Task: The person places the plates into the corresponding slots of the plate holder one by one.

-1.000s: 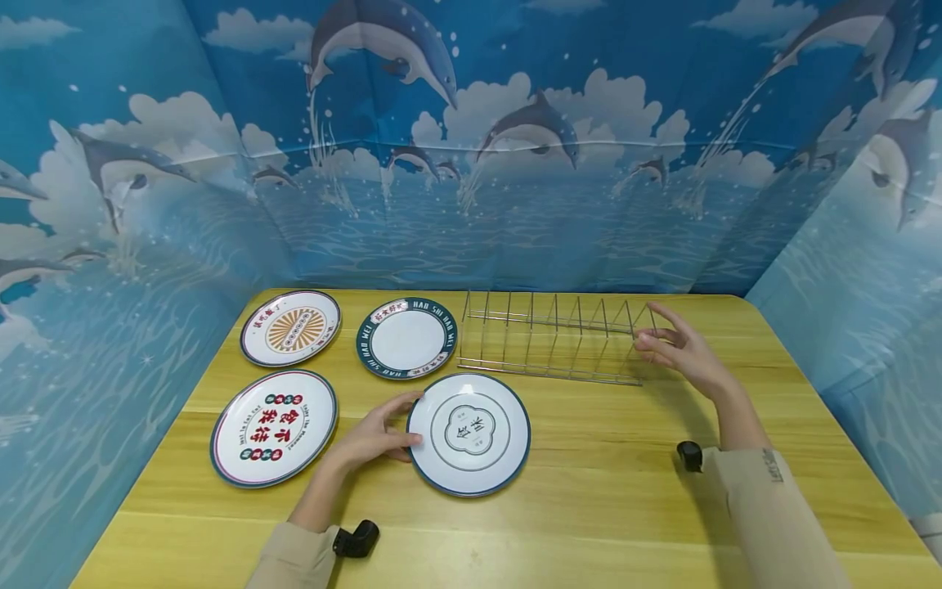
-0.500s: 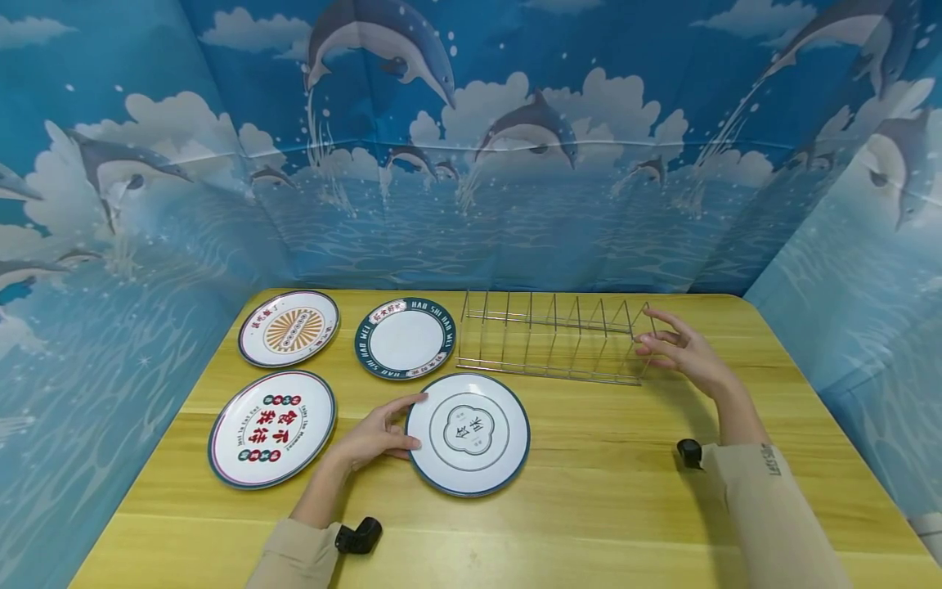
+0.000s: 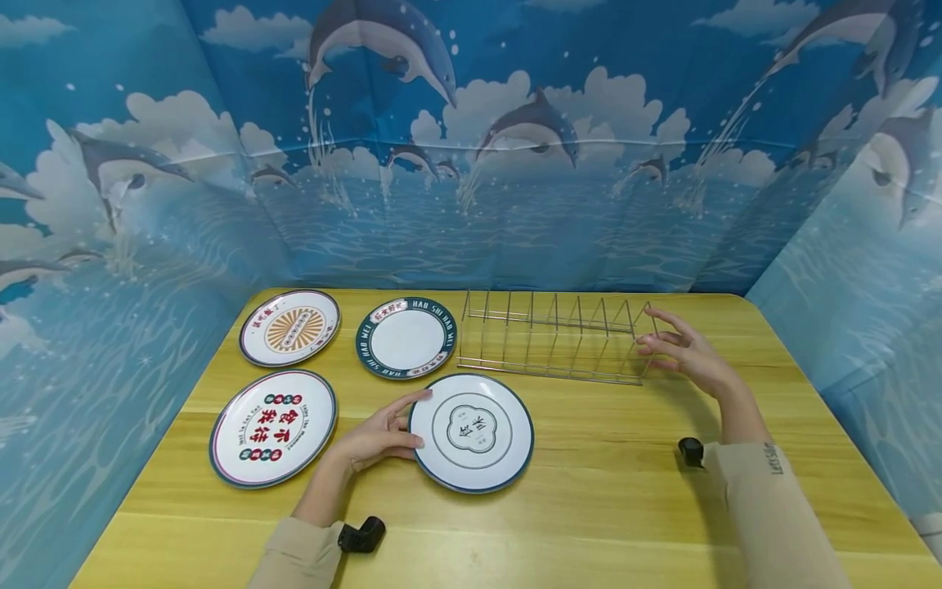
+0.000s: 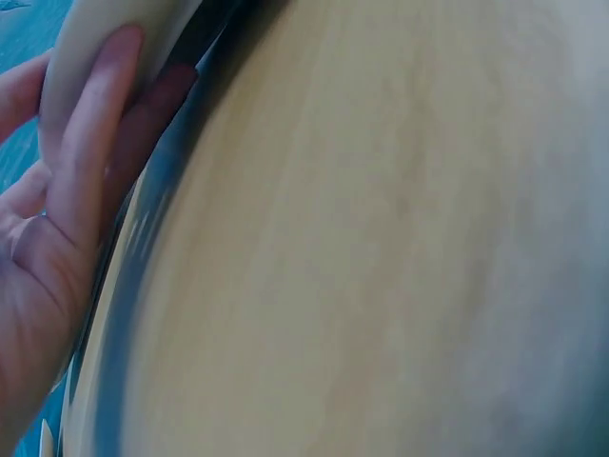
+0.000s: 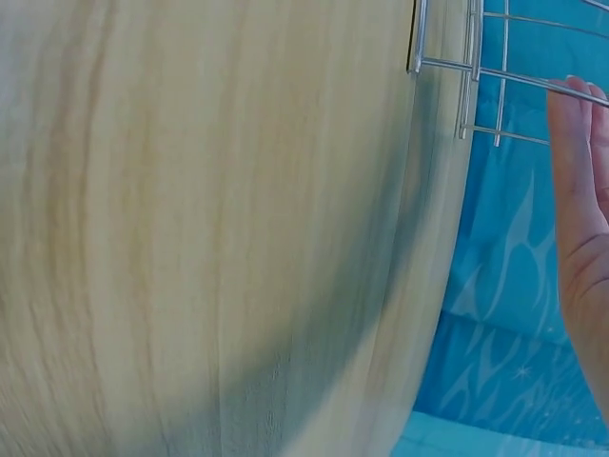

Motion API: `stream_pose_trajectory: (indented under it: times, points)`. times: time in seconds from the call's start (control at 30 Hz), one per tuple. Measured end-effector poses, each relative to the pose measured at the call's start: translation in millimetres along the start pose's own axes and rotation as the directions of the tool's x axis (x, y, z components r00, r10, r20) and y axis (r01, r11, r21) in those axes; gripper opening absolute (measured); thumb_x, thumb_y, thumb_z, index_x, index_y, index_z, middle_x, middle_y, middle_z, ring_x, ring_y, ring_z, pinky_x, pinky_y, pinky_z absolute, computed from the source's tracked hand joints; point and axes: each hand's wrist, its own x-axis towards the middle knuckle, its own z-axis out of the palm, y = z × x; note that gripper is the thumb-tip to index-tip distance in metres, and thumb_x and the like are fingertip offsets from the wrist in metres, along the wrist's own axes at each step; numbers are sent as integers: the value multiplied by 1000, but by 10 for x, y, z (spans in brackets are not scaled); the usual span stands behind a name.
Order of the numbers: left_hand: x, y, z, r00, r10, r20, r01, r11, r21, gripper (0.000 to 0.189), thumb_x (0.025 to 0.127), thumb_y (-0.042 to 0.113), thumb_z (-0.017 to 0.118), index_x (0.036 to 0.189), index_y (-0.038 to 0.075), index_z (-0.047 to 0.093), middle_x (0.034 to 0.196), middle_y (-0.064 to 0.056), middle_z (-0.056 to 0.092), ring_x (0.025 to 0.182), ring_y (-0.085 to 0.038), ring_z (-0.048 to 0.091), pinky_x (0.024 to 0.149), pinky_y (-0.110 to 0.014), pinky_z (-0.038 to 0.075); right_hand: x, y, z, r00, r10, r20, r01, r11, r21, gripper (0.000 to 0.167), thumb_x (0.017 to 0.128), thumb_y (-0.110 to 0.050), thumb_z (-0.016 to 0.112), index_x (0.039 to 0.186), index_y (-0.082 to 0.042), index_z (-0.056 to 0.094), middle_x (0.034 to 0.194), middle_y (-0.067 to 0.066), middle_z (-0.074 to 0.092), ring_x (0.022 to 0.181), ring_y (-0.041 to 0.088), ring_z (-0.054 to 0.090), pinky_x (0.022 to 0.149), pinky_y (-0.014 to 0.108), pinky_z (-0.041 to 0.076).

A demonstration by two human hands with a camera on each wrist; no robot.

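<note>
In the head view, the left hand (image 3: 381,438) is pinching the left edge of the flower plate (image 3: 471,432), a round, glossy white plate with a dark blue rim, lying at the front middle of the wood-grain table (image 3: 589,507). The flower plate is bearing a scalloped outline around Chinese characters. The right hand (image 3: 692,356) is gripping the right end of the wire rack (image 3: 552,324), one thin, shiny metal frame with a row of uprights. Three other round plates are lying to the left, making four: the sunburst plate (image 3: 290,327), with orange rays; the red-lettered plate (image 3: 274,429), reading "Enjoy The Moment"; and the green-rimmed plate (image 3: 407,339), reading "HAO SHI HAO WEI". A dolphin-print cloth (image 3: 471,221) is hanging behind. The right sleeve (image 3: 773,515) is showing lettering beginning "Lets". In the left wrist view, the left hand's fingers are pressing the pale plate surface; the blurred table is filling most of the remainder. In the right wrist view, the right hand's fingertips are meeting a horizontal wire of the wire rack; its thumb is lying out of sight.
</note>
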Motion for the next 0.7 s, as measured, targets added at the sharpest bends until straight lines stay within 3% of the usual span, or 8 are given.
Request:
stream_pose_trajectory:
  times: [0.17,0.4,0.7]
  points:
    - [7,4,27,1000,21,-3,-21,999,-31,82,82,-7,60,147,19,17,120,-22,52,93,-27,62,80,-40,54,0,4,-23,1000,6,23,-6,1000,13,61,96,-13,46,148,-18,14,108,-3,61,97,14,60,82,30,53]
    - [20,75,87,992,119,-44,-122,988,-90,83,82,-10,57,147,19,15,116,-22,50,86,-31,64,74,-44,55,7,18,-46,999,5,41,-6,1000,31,58,96,-12,45,147,-23,18,109,-3,61,98,13,59,81,29,53]
    - [104,419,285,983,173,-58,-173,985,2,80,80,-5,65,144,22,26,128,-24,41,81,-24,64,64,-37,57,16,17,-58,999,10,50,-10,1000,1,63,97,-12,45,148,-15,9,109,-4,60,98,13,59,81,27,53]
